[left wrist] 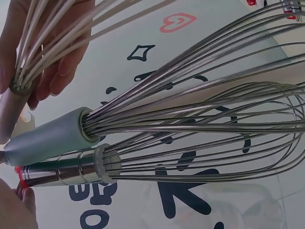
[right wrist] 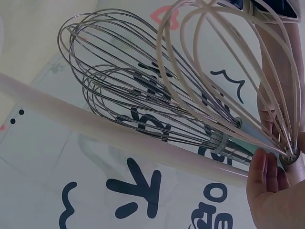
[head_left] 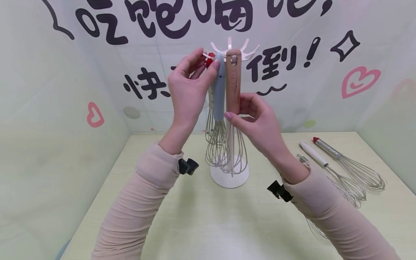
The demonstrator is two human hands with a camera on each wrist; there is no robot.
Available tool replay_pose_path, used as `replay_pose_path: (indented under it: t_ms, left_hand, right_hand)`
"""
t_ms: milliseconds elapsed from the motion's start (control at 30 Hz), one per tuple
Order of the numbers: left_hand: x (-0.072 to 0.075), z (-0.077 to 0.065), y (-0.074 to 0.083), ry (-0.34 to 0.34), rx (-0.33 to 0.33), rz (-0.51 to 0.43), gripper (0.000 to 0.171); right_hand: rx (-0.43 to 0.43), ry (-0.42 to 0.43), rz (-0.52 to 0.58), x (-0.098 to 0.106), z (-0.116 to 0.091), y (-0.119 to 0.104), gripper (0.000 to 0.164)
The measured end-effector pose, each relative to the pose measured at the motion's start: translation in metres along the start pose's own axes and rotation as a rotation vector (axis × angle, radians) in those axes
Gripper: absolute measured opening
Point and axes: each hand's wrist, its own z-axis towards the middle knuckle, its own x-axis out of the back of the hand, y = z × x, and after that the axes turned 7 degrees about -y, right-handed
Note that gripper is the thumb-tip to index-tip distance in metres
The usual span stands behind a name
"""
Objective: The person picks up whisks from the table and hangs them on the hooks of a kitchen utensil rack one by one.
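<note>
The curled right hand (head_left: 260, 121) pinches the upright brown wooden-handled whisk (head_left: 233, 85) low on its handle, between both hands. Parallel beside it, the curled left hand (head_left: 188, 85) pinches the pale-blue-handled wire whisk (head_left: 219, 94) near its top.

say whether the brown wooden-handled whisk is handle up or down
Handle up. In the head view, the brown wooden-handled whisk has its pale wire loops below the handle, which the right hand pinches.
</note>
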Motion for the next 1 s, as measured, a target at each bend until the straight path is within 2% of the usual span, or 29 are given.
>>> replay_pose_path:
  t_ms: [67,367,667,1000]
  left_hand:
    - [0.001,0.001,0.000,0.003,-0.002,-0.001,0.047]
    - [0.009,0.009,-0.001,0.009,0.092,-0.065,0.044]
    - [0.019,0.016,-0.004,-0.006,0.096,-0.071,0.040]
    - [0.025,0.020,-0.006,-0.034,0.101,-0.024,0.041]
  right_hand:
    - [-0.006,-0.016,-0.003,-0.001,0.000,0.002,0.041]
    - [-0.022,-0.038,-0.027,-0.002,0.000,0.007,0.041]
    - [-0.051,-0.037,-0.036,0.001,-0.001,0.015,0.039]
    - [-0.085,-0.031,-0.085,0.015,-0.004,0.029,0.035]
